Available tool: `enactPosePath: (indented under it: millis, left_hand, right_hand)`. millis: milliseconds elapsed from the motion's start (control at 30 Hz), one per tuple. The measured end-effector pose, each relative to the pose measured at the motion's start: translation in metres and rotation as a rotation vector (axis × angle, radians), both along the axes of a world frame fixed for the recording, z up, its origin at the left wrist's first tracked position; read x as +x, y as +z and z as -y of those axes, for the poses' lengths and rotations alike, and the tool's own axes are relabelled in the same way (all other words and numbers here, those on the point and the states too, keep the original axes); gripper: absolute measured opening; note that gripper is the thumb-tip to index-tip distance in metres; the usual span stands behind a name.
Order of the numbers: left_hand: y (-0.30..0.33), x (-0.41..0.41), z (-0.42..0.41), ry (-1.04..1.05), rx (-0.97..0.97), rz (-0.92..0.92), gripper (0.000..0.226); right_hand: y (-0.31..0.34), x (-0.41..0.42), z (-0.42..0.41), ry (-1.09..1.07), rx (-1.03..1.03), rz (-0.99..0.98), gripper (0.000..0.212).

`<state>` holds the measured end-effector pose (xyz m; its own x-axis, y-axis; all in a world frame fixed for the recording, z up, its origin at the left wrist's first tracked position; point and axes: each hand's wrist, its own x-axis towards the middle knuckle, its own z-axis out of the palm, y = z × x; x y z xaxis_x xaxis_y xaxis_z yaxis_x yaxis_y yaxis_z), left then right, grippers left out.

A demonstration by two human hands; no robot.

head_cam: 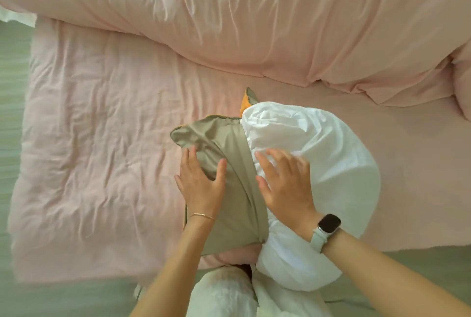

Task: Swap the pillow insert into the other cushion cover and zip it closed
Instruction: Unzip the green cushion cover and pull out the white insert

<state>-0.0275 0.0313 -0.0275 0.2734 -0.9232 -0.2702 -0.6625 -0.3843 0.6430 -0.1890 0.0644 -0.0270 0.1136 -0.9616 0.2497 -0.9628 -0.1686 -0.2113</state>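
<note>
Pressing flat: L hand [201, 184] cover [229, 189], R hand [285, 184] insert [331, 163]

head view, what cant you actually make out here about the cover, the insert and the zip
- Zip: none can be made out in the head view; the beige cover has its opening edge folded back in a band.
- How far the white insert reaches inside: hidden by the cover.
- Orange fabric: only a sliver shows behind cover and insert.
- Fingertips of the left hand and right hand: motion-blurred.

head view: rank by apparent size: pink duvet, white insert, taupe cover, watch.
1. Pink duvet
2. White insert
3. Taupe cover, though part of the insert is hidden inside it
4. Watch
</note>
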Motion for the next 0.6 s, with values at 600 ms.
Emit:
enactPosePath:
  millis: [600]
  left_hand:
    - [-0.010,0.042,0.030,0.415,0.113,0.047,0.037]
  right_hand:
    - [-0.036,-0.051,0.039,-0.120,-0.056,-0.048,0.024]
